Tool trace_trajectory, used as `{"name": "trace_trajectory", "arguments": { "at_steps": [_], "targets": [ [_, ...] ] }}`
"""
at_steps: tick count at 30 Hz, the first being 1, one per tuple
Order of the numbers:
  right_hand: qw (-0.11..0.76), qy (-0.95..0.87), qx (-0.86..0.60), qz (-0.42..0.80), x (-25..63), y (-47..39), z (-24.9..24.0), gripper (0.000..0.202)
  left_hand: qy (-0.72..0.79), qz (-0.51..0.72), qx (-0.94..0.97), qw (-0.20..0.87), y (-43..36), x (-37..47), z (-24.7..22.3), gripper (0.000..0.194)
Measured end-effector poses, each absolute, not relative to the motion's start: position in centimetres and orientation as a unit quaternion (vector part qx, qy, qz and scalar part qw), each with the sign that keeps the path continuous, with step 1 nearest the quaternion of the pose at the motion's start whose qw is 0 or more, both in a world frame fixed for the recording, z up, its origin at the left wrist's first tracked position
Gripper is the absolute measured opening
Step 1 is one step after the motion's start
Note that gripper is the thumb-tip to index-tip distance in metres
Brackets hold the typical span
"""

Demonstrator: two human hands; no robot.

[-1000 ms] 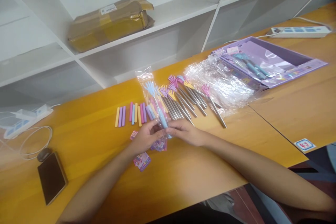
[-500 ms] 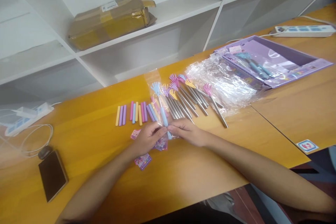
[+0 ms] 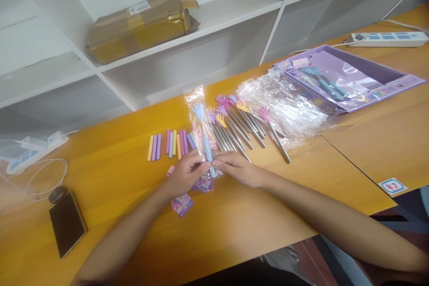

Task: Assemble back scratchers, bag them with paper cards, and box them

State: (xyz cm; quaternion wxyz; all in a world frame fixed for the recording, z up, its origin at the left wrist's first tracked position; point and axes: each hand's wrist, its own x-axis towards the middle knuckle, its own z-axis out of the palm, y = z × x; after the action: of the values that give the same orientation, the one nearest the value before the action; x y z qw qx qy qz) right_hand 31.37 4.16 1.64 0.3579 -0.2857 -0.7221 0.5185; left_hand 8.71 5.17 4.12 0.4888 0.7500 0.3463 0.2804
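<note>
A clear plastic bag (image 3: pixel 195 94) with a blue hand-shaped scratcher (image 3: pixel 207 145) inside is held over the table. My left hand (image 3: pixel 189 172) pinches the bag's lower left side, and my right hand (image 3: pixel 234 168) pinches its lower right side, close to the blue handle's end. Small printed cards (image 3: pixel 182 205) lie beneath and below the hands. Left of the bag are several coloured sleeves (image 3: pixel 154 147) in a row. To its right lie several metal rods with coloured hand-shaped heads (image 3: pixel 241 120).
A pile of clear bags (image 3: pixel 284 103) lies beside an open purple box (image 3: pixel 375 73) holding bagged scratchers. At left are a phone (image 3: pixel 68 224), a cable and a power strip (image 3: pixel 36 152). Behind, a taped parcel (image 3: pixel 144 27) rests on a white shelf (image 3: pixel 234 11).
The bag and the blue scratcher have shifted slightly, with the handle tilting a little further left at the top. My hands stay close together on the bag's lower end.
</note>
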Motion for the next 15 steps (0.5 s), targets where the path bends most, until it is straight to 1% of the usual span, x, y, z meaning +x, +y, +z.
{"name": "trace_trajectory", "arguments": {
  "at_steps": [4, 7, 15],
  "targets": [
    [0.355, -0.708, -0.262, 0.551, 31.44, 3.96, 2.31, 0.056, 0.325, 0.267, 0.752, 0.508, 5.27, 8.49, 4.5, 0.037],
    [0.353, -0.702, -0.248, 0.566, 31.47, 3.97, 2.46, 0.054, 0.321, 0.265, 0.753, 0.51, 5.25, 8.46, 4.64, 0.038],
    [0.365, -0.709, -0.226, 0.559, 31.47, 4.23, 1.87, 0.054, 0.319, 0.261, 0.765, 0.494, 5.09, 8.55, 4.61, 0.036]
  ]
}}
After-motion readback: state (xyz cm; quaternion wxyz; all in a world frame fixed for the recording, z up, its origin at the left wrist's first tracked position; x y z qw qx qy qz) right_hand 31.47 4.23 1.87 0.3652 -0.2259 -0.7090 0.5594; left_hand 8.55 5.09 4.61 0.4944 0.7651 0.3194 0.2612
